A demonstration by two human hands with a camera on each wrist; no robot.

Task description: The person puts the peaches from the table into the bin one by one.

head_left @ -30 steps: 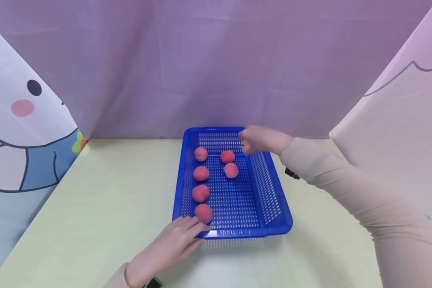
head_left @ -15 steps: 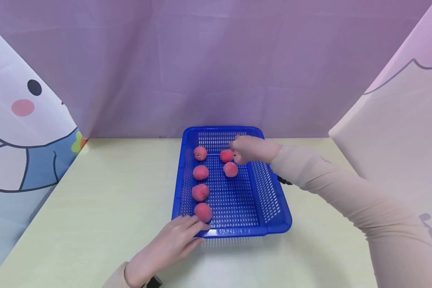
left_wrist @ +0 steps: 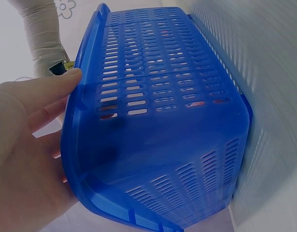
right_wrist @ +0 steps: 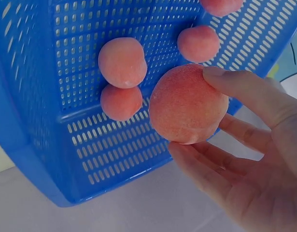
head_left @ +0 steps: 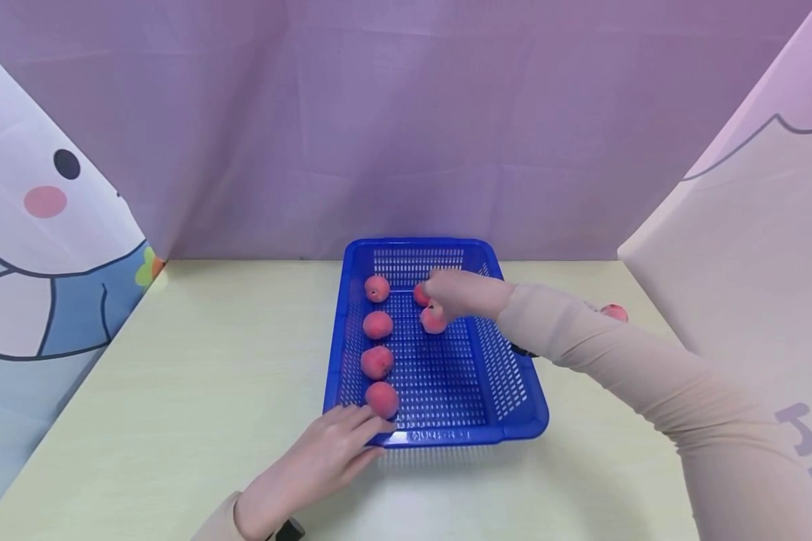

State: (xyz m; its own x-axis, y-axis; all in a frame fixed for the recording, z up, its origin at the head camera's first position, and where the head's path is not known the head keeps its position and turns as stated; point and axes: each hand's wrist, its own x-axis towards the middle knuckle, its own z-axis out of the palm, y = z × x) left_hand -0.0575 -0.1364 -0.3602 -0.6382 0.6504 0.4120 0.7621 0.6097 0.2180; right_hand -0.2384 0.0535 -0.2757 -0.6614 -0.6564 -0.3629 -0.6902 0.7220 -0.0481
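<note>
The right hand (right_wrist: 249,159) pinches a peach (right_wrist: 188,104) inside the blue basket (head_left: 514,391); the left hand (head_left: 325,454), fingers straight, steadies its rim. I judge the lifting needs a firm grip.

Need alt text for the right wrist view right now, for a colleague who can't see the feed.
The right hand holds a pinkish-red peach between thumb and fingers, over the perforated floor of a blue plastic basket. Two more peaches lie touching each other on the basket floor, a third sits farther off, and a fourth is cut off at the top edge.
</note>
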